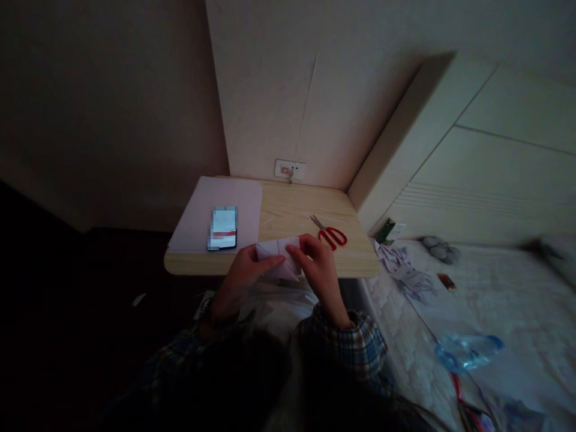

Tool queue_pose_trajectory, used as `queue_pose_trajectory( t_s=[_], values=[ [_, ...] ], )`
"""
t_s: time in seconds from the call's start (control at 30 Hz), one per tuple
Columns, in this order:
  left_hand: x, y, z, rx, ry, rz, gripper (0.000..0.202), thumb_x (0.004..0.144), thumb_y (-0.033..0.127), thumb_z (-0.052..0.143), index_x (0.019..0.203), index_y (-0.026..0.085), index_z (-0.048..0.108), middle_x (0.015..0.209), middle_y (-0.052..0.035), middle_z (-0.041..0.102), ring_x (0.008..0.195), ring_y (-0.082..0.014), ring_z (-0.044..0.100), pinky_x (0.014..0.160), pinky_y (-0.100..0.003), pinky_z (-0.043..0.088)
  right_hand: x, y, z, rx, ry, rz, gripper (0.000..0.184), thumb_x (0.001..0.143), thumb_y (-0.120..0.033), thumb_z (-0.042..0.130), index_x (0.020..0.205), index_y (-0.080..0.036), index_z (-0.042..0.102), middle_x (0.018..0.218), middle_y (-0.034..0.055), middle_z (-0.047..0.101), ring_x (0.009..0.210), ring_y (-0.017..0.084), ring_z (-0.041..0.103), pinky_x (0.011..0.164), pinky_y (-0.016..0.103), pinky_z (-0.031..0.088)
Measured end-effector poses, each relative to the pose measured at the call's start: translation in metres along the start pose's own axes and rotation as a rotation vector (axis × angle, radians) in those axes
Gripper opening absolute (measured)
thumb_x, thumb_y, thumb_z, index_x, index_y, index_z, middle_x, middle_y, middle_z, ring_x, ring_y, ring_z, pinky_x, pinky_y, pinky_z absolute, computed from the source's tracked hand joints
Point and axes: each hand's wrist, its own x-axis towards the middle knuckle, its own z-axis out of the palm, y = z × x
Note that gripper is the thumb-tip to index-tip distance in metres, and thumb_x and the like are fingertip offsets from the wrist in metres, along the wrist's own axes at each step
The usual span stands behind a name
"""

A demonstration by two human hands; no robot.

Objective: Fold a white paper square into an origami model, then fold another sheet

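Folded white paper (278, 245) is held at the near edge of the table (292, 210); I cannot tell whether it touches the wood. The left hand (246, 264) pinches its left side, thumb across the face; the right hand (317, 255) pinches its right side between thumb and finger. For a clean fold, I would line up the edges before pressing, pin the layers with one thumb, and run the other along the crease, ideally against the tabletop. On the table's right lie red-handled scissors (332, 237); on its left, a phone (224, 228) on white sheets (193, 210). Right of the table, the bed (517, 288) bears loose papers (407, 273) and a bluish bottle (468, 351). No brand or writing is legible; the phone's screen is pixelated.
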Motion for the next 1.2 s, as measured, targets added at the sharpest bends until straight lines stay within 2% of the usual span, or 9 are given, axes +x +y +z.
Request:
queue_pose_trajectory(
  t_s=[0.1,0.2,0.47,0.63,0.83,0.9,1.0,1.1,1.2],
  values=[
    [0.003,0.002,-0.008,0.162,-0.015,0.011,0.031,0.054,0.033,0.082,0.075,0.014,0.069,0.065,0.0006,0.068,0.059,-0.0157,0.060,0.056,-0.024,0.045,0.003,0.004,0.003,0.006,-0.057,0.004,0.014,0.076,-0.027,0.064,0.067,-0.020,0.056,0.060,-0.0035,0.053,0.058,0.012,0.049,0.057,0.026,0.038],
    [0.005,0.003,-0.015,0.267,-0.019,0.013,0.035,0.051,0.034,0.082,0.076,0.014,0.068,0.064,0.0007,0.067,0.059,-0.0164,0.059,0.054,-0.024,0.044,0.004,0.009,0.006,0.036,-0.081,0.003,0.019,0.076,-0.029,0.065,0.063,-0.020,0.054,0.059,-0.0034,0.052,0.058,0.013,0.048,0.057,0.026,0.037],
    [0.000,0.003,-0.009,0.187,0.079,0.066,0.031,0.054,0.037,0.080,0.068,0.015,0.066,0.058,0.0032,0.060,0.053,-0.0129,0.053,0.049,-0.022,0.040,0.001,0.004,0.012,0.113,-0.066,-0.033,0.024,0.085,-0.035,0.054,0.068,-0.019,0.060,0.062,-0.0019,0.055,0.061,0.013,0.050,0.056,0.025,0.037],
    [0.003,0.001,-0.013,0.191,-0.019,0.075,0.028,0.053,0.034,0.081,0.068,0.015,0.067,0.056,0.0036,0.060,0.051,-0.0130,0.052,0.048,-0.022,0.040,0.001,0.003,0.010,0.040,-0.031,-0.084,0.022,0.084,-0.032,0.057,0.068,-0.018,0.062,0.064,-0.0008,0.059,0.061,0.013,0.052,0.057,0.025,0.038],
    [0.002,-0.001,-0.020,0.255,-0.056,0.041,0.029,0.056,0.038,0.080,0.071,0.015,0.070,0.062,0.0006,0.065,0.057,-0.0160,0.057,0.052,-0.023,0.042,0.001,0.004,0.010,-0.008,-0.091,-0.111,0.018,0.086,-0.030,0.056,0.074,-0.019,0.064,0.065,-0.0005,0.060,0.062,0.014,0.053,0.058,0.027,0.040],
    [0.002,0.000,-0.019,0.249,-0.018,0.050,0.032,0.055,0.039,0.080,0.074,0.015,0.071,0.063,0.0000,0.066,0.058,-0.0161,0.057,0.052,-0.023,0.043,0.000,0.002,0.011,0.062,-0.081,-0.106,0.012,0.087,-0.029,0.055,0.087,-0.020,0.063,0.069,-0.0009,0.060,0.065,0.014,0.055,0.059,0.027,0.043],
    [0.002,0.003,-0.018,0.206,0.088,0.081,0.034,0.055,0.040,0.081,0.075,0.014,0.071,0.063,0.0003,0.066,0.056,-0.0153,0.056,0.052,-0.023,0.042,-0.003,-0.001,0.010,0.166,0.007,-0.114,0.017,0.084,-0.027,0.059,0.100,-0.023,0.056,0.080,-0.0006,0.061,0.072,0.014,0.058,0.063,0.026,0.047],
    [0.002,0.004,-0.015,0.139,0.191,0.130,0.033,0.055,0.038,0.081,0.075,0.015,0.069,0.062,0.0017,0.064,0.056,-0.0141,0.055,0.052,-0.022,0.042,-0.005,-0.002,0.008,0.182,0.081,-0.121,0.020,0.079,-0.025,0.066,0.094,-0.024,0.052,0.088,-0.0003,0.059,0.076,0.014,0.058,0.065,0.026,0.048],
    [0.000,0.003,-0.013,0.070,0.253,0.172,0.032,0.057,0.037,0.081,0.075,0.015,0.067,0.064,0.0028,0.063,0.058,-0.0130,0.055,0.054,-0.021,0.042,-0.005,0.000,0.009,0.126,0.030,-0.126,0.019,0.076,-0.024,0.068,0.087,-0.023,0.054,0.088,-0.0001,0.057,0.080,0.015,0.056,0.066,0.027,0.047]
  ],
)
